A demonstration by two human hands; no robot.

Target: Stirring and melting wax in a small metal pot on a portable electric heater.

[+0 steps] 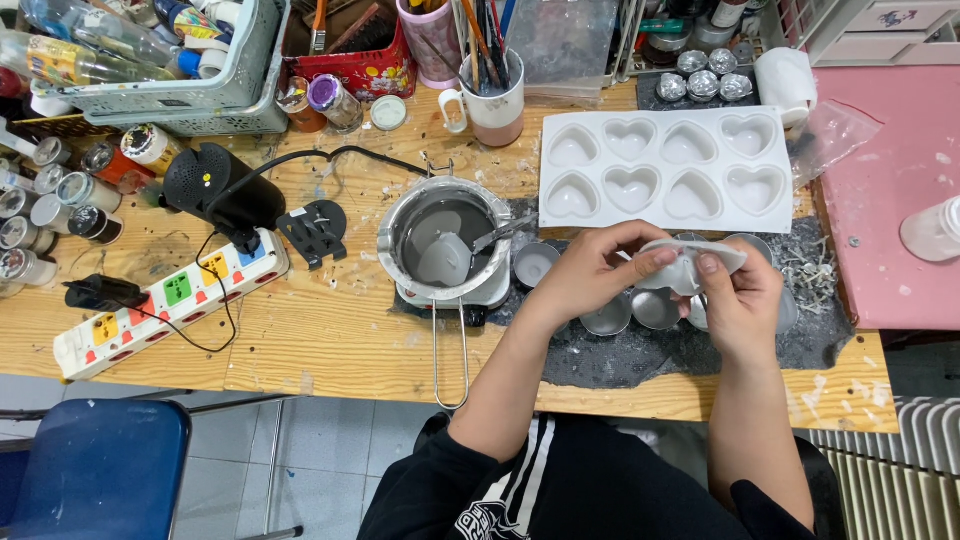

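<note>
Both hands hold a small soft white mould piece (pixel 686 262) over a group of little metal cups (pixel 655 308) on a dark mat (pixel 640 350). My left hand (pixel 592 272) pinches its left end; my right hand (pixel 738 292) grips its right end. Just behind lies a white silicone tray with heart-shaped cavities (pixel 662 166). To the left stands a metal melting pot (pixel 444 242) with grey wax, a pale lump and a spoon inside, on a small white heater, its wire handle pointing toward me.
A white power strip with coloured switches (pixel 170 297) and a black device (pixel 222 187) sit at left. Jars, bottles, a grey basket (pixel 170 95) and a brush mug (pixel 494 100) line the back. A pink board (pixel 885 190) lies right; a blue chair (pixel 95 468) stands below.
</note>
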